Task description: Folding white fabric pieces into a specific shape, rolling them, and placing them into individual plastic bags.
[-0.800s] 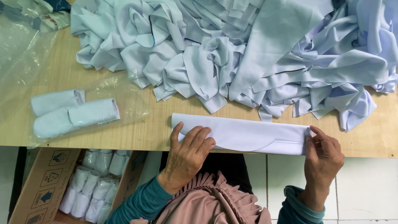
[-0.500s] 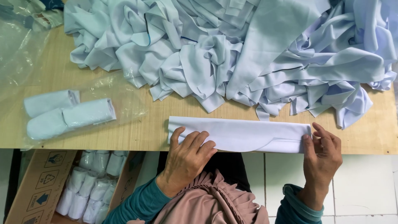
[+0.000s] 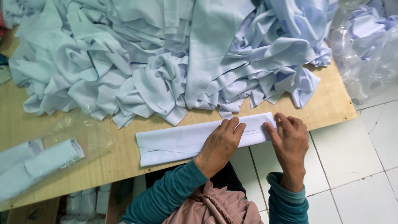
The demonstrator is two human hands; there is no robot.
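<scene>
Over at the left, two rolled cloths (image 3: 39, 164) are lying under crinkled clear plastic (image 3: 78, 132), soft pale-blue tubes with blurred edges. Beneath them, the wooden table (image 3: 25, 120) is showing a smooth, light plywood face. Behind, a big heap of cloth (image 3: 174, 54) is spreading across the tabletop, thin pale-blue fabric in limp, creased folds. Near the front edge, a folded cloth strip (image 3: 174, 143) is lying flat, a long narrow band with one lengthwise crease, its right end hanging past the table's corner over the white tiled floor (image 3: 360, 166). The left hand (image 3: 219, 143) is pressing flat on the strip, fingers together and stretched out, gripping nothing. The right hand (image 3: 290, 141) is pinching the strip's right end, its fingers curled over the edge. Farther right, a clear plastic bag (image 3: 365, 54) is bulging with more pale cloth.
</scene>
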